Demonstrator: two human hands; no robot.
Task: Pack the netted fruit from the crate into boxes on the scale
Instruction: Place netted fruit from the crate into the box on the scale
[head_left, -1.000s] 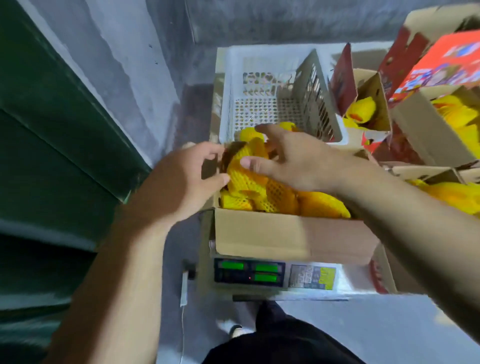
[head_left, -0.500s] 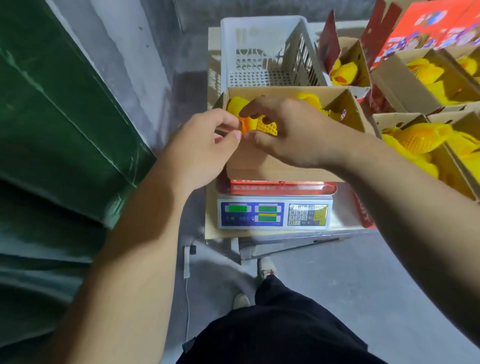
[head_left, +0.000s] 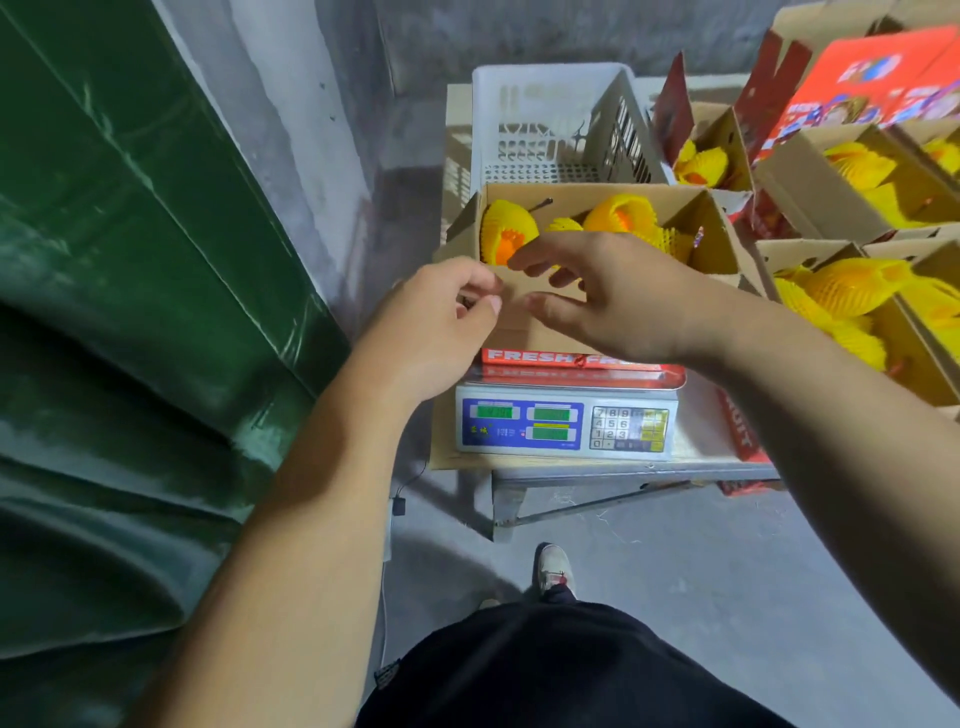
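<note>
Netted fruit (head_left: 506, 234) lies in the open cardboard box (head_left: 540, 322) that stands on the scale (head_left: 566, 426): each piece is wrapped in a ribbed yellow foam net, with orange skin showing through the mesh on the leftmost one, and a dark stem sticks up beside it. A second wrapped piece (head_left: 621, 213) sits further right in the same box. In front of the box's near wall, the left hand (head_left: 431, 327) has its fingers curled in, fingertips meeting the thumb; whether they pinch anything I cannot tell. The right hand (head_left: 618, 296) hovers beside it, fingers loosely spread, holding nothing. Behind the box stands a white plastic crate (head_left: 550, 119). To the box's right, other cardboard boxes (head_left: 810, 182) hold more yellow-netted fruit. The scale rests on a desk (head_left: 623, 470).
</note>
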